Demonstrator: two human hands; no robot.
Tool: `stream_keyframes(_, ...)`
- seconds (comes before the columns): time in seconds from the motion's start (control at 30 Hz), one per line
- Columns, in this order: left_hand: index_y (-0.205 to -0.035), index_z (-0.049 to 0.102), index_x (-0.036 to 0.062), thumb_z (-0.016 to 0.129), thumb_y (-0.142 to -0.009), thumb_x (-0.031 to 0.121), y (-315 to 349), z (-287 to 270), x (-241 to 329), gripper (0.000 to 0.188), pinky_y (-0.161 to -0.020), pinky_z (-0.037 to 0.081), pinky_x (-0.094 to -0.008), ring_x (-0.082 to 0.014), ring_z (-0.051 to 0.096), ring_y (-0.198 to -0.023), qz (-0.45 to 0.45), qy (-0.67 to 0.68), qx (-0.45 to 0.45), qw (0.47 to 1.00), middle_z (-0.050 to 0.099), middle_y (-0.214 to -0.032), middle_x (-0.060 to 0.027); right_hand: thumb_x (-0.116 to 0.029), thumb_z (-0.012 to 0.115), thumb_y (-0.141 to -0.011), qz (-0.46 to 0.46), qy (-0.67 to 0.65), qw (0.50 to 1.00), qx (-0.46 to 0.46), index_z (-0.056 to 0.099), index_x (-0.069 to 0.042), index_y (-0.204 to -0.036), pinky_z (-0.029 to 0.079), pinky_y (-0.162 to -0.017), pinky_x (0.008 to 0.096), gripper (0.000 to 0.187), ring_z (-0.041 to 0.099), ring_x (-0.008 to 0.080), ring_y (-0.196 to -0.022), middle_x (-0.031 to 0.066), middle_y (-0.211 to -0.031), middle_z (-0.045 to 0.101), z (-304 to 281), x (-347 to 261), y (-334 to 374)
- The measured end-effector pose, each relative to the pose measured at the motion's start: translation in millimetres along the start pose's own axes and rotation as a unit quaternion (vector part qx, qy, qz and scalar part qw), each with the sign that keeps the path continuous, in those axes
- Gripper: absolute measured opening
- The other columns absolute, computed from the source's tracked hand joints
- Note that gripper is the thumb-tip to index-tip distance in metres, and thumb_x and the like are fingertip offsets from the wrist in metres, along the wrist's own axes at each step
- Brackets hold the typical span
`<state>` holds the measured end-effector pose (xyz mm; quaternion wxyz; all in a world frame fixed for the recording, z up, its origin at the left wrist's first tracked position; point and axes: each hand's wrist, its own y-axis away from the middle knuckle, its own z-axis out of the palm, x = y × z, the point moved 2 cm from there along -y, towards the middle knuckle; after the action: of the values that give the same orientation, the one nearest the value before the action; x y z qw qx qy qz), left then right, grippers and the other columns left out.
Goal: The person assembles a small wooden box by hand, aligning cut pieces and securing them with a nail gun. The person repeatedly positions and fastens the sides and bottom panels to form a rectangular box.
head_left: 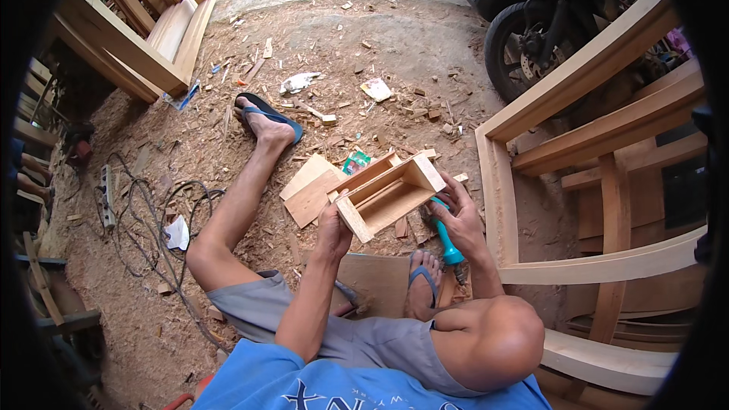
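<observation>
A small open wooden box (395,199) of pale boards is held up in front of me, tilted, its hollow side showing. My left hand (332,231) is closed on its left end, thumb on the near edge. My right hand (459,216) is at the box's right end, fingers curled round a teal handheld tool (446,237) with a dark tip pointing down; its exact kind is unclear. Whether this hand also grips the box I cannot tell. Behind the box lie thin plywood pieces (307,196) and a green packet (355,162). Below it is a flat board (373,281).
Sawdust and wood scraps cover the ground. Large wooden frames (497,205) stand at right, others (163,45) at far left. A motorbike (524,45) is parked at the back right. Black cables (152,235) and a power strip (107,196) lie at left.
</observation>
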<state>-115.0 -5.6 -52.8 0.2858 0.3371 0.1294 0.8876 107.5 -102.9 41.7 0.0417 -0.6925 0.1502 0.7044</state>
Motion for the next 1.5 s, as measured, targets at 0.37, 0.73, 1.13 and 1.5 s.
stream_keyframes(0.37, -0.115, 0.062, -0.0013, 0.052, -0.099, 0.014, 19.7, 27.4, -36.4, 0.025, -0.093, 0.059, -0.0384, -0.0244, 0.067, -0.103, -0.069, 0.02, 0.112, 0.991, 0.067, -0.113, -0.0128, -0.016, 0.071, -0.092, -0.007, 0.054, 0.994, -0.099, 0.02, 0.003, -0.154, 0.044, -0.109, 0.0382, 0.083, 0.049, 0.0305, -0.134, 0.0278, -0.15, 0.039, 26.9, 6.8, 0.7)
stream_keyframes(0.73, -0.115, 0.056, 0.0002, 0.065, -0.095, 0.012, 24.4, 67.1, -75.3, 0.025, -0.08, 0.061, -0.0411, -0.022, 0.068, -0.093, -0.025, 0.115, 0.28, 0.953, 0.067, -0.106, -0.0115, -0.029, 0.071, -0.092, -0.042, 0.162, 0.982, -0.089, 0.033, 0.009, -0.147, 0.049, -0.1, 0.0357, 0.076, 0.061, 0.0267, -0.12, 0.0266, -0.132, 0.058, 28.1, 9.1, -0.5)
stream_keyframes(1.13, -0.118, 0.057, 0.0014, 0.066, -0.095, 0.014, 21.1, 62.7, -83.2, 0.028, -0.075, 0.06, -0.0391, -0.0216, 0.067, -0.088, -0.024, 0.122, 0.277, 0.953, 0.066, -0.103, -0.0104, -0.03, 0.073, -0.09, -0.035, 0.184, 0.98, -0.073, 0.035, 0.01, -0.146, 0.044, -0.105, 0.0379, 0.079, 0.054, 0.0342, -0.13, 0.0309, -0.14, 0.051, 25.0, 23.0, -3.7)
stream_keyframes(1.5, -0.114, 0.039, -0.002, 0.079, -0.087, 0.022, 40.9, 78.4, -73.0, 0.054, -0.078, 0.054, -0.0348, -0.0206, 0.062, -0.093, 0.2, -0.099, 0.257, 0.94, 0.058, -0.107, -0.0183, -0.038, 0.063, -0.098, 0.083, -0.15, 0.985, -0.03, 0.043, -0.001, -0.138, 0.053, -0.096, 0.0344, 0.058, 0.06, 0.0225, -0.118, 0.0125, -0.125, 0.06, 35.9, 17.2, 6.4)
